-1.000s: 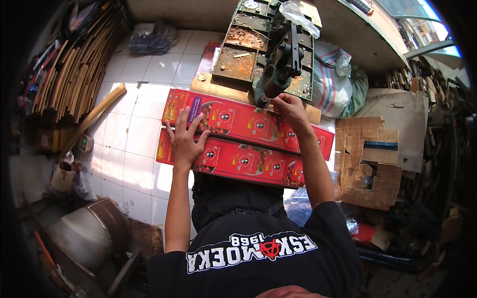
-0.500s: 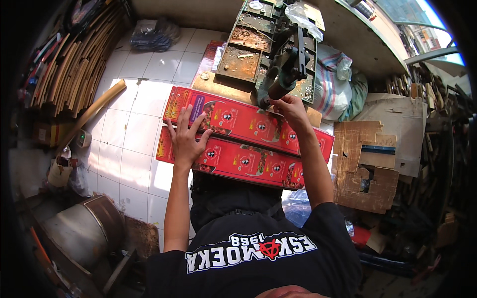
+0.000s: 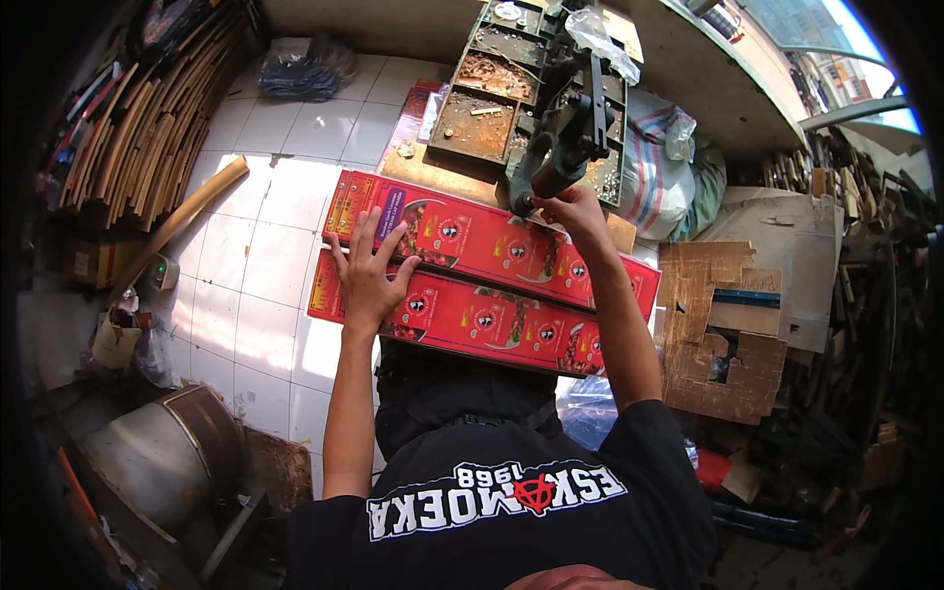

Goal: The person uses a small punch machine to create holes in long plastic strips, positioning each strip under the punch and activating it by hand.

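Note:
Two long red printed panels (image 3: 472, 310) lie one before the other across my lap, the far one reaching the foot of a dark green hand press (image 3: 559, 162). My left hand (image 3: 372, 273) lies open with fingers spread, resting across both panels near their left end. At the press, my right hand (image 3: 578, 214) is pinched together just under its thick round ram, at the far panel's edge. Whatever small thing those fingertips hold is too small and hidden to make out. A long flat lever (image 3: 598, 108) stands on the press.
Behind the panels, a compartmented metal tray (image 3: 474, 126) with small bits surrounds the press. White sacks (image 3: 659, 177) stand to its right. Torn cardboard (image 3: 718, 334) lies at right. Stacked cardboard sheets (image 3: 147, 138) lean at far left, and a metal drum (image 3: 162, 452) lies at lower left.
My right hand's fingers have shifted very slightly at the press. The left hand and both panels stay where they were.

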Motion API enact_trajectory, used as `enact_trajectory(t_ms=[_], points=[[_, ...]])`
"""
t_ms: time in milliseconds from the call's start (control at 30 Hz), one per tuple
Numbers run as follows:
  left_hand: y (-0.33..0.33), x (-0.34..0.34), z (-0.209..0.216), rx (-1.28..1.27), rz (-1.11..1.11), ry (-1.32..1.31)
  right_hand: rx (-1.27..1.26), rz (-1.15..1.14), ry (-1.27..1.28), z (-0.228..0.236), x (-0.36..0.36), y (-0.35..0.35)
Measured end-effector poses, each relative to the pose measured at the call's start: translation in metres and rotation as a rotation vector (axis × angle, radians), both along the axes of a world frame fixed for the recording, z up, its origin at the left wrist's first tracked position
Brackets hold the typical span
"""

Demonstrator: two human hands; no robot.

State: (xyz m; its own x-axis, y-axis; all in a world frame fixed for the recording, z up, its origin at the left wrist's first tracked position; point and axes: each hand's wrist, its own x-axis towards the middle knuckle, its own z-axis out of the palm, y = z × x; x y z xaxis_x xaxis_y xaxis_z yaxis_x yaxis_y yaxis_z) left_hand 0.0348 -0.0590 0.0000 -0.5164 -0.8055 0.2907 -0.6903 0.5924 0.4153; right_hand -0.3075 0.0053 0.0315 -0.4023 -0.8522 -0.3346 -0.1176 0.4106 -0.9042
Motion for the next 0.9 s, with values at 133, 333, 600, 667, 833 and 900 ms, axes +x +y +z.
enact_trajectory(t_ms=[133, 333, 600, 667, 833, 900], points=[[0.000, -0.001, 0.000, -0.002, -0.005, 0.004, -0.020, 0.011, 0.031, 0.005, 0.001, -0.001], [-0.001, 0.001, -0.002, -0.004, -0.005, 0.013, -0.122, -0.086, -0.203, 0.018, 0.003, 0.015], [-0.003, 0.007, -0.003, 0.031, -0.025, 0.169, -0.675, -0.197, -1.156, 0.002, -0.031, 0.134], [-0.006, 0.012, -0.002, 0.005, -0.008, 0.297, -0.702, -0.199, -1.125, 0.009, -0.038, 0.168], [-0.005, 0.042, 0.024, -0.022, 0.217, 0.337, -0.374, -0.561, -0.819, 0.019, -0.042, 0.242], [-0.008, 0.061, 0.024, 0.064, 0.345, 0.257, -0.079, -0.680, -0.431, 0.015, -0.031, 0.262]])
